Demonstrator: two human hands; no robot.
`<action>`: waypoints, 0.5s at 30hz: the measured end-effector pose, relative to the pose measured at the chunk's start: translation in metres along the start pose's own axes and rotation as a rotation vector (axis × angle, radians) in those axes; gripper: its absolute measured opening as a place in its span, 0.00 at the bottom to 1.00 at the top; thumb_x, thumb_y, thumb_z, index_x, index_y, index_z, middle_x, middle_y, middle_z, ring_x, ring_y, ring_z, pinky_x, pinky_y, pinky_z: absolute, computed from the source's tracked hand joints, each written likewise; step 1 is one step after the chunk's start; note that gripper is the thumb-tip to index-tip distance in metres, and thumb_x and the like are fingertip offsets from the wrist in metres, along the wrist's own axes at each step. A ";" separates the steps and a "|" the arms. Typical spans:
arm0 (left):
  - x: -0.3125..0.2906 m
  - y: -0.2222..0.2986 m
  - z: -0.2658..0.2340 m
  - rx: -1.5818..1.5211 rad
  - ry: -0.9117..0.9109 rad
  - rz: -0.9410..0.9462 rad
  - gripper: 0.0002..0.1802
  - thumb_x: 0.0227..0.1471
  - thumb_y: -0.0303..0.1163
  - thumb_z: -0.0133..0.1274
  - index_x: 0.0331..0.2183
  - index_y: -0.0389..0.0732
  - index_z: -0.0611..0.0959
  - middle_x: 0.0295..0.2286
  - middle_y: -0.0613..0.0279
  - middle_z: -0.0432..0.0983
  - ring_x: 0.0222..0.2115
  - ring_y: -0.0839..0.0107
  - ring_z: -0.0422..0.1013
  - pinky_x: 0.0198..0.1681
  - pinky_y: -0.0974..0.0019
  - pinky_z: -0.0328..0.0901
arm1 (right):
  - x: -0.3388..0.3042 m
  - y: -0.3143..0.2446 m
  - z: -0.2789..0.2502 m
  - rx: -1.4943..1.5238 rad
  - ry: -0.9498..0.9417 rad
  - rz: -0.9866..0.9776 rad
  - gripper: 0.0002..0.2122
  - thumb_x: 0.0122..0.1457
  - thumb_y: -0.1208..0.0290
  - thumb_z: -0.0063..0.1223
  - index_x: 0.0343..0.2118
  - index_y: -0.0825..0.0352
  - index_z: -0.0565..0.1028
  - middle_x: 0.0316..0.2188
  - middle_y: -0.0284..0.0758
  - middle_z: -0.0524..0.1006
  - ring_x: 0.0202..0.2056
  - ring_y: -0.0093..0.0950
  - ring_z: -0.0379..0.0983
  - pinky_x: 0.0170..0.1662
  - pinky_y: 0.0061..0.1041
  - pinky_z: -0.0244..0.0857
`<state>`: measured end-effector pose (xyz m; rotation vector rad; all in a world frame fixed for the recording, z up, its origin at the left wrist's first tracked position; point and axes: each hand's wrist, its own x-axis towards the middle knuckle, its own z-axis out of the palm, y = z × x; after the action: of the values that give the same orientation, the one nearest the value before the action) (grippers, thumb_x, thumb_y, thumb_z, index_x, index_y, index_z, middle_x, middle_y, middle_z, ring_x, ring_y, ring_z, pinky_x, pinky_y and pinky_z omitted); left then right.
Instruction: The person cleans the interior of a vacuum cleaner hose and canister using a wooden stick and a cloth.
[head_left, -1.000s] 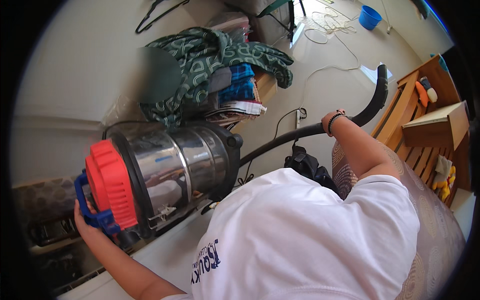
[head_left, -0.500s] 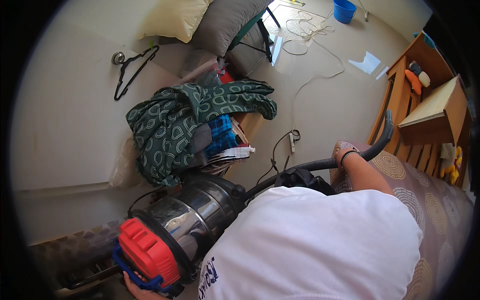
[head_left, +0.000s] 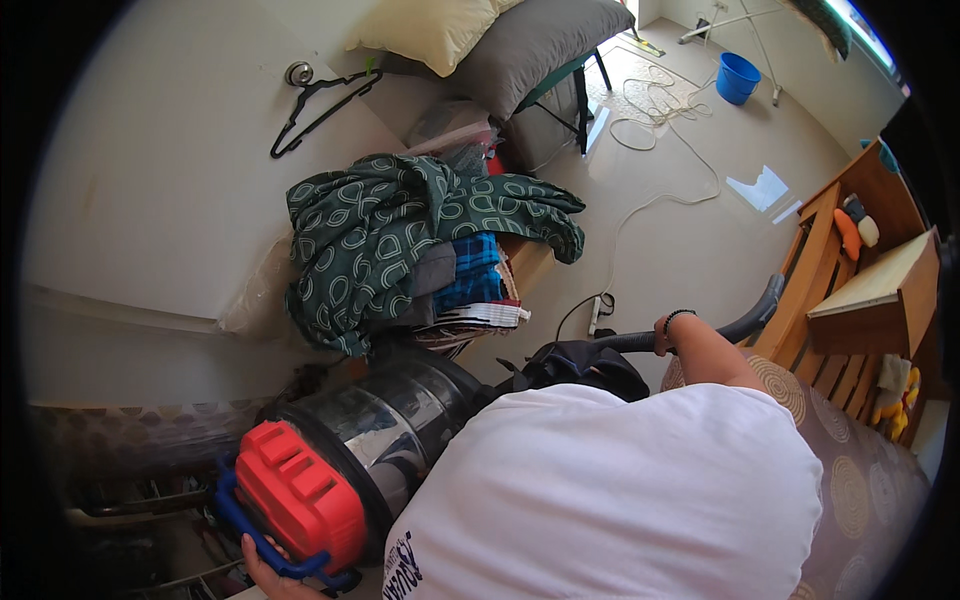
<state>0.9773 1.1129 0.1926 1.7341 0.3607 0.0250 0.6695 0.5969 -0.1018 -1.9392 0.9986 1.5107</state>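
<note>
A canister vacuum cleaner (head_left: 405, 410) with a steel drum and red lid lies tilted along my left side. My left hand (head_left: 264, 568) is closed around the blue carry handle (head_left: 235, 505) on its lid end. My right hand (head_left: 664, 334), with a dark bracelet at the wrist, grips the black ribbed hose (head_left: 625, 343). The hose's smooth curved end (head_left: 768, 300) points up beside the wooden bed slats. A black bag-like thing (head_left: 580, 368) sits between the drum and my right arm. My white shirt hides part of the cleaner and hose.
Folded clothes under a green patterned cloth (head_left: 370, 230) stand ahead. A white door (head_left: 170, 180) with a hanger (head_left: 325, 110) is left. Pillows (head_left: 550, 50) rest on a chair. A cord (head_left: 640, 210) trails over the floor toward a blue bucket (head_left: 738, 78). A patterned mattress (head_left: 850, 480) lies right.
The view has shifted, so the room's things sit farther right. My right hand has drawn in slightly along with the hose. Both hands keep their grip.
</note>
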 end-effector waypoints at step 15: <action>-0.086 0.011 0.055 0.244 0.052 -0.004 0.16 0.43 0.36 0.47 0.35 0.39 0.68 0.13 0.66 0.65 0.08 0.78 0.61 0.10 0.78 0.58 | 0.029 0.001 -0.219 -0.638 0.152 -0.169 0.14 0.34 0.65 0.52 0.27 0.62 0.75 0.26 0.36 0.74 0.28 0.28 0.71 0.32 0.28 0.65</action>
<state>0.9100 1.0371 0.2082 1.9764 0.4185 0.0239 0.8047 0.4256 -0.0699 -2.5240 0.4038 1.7404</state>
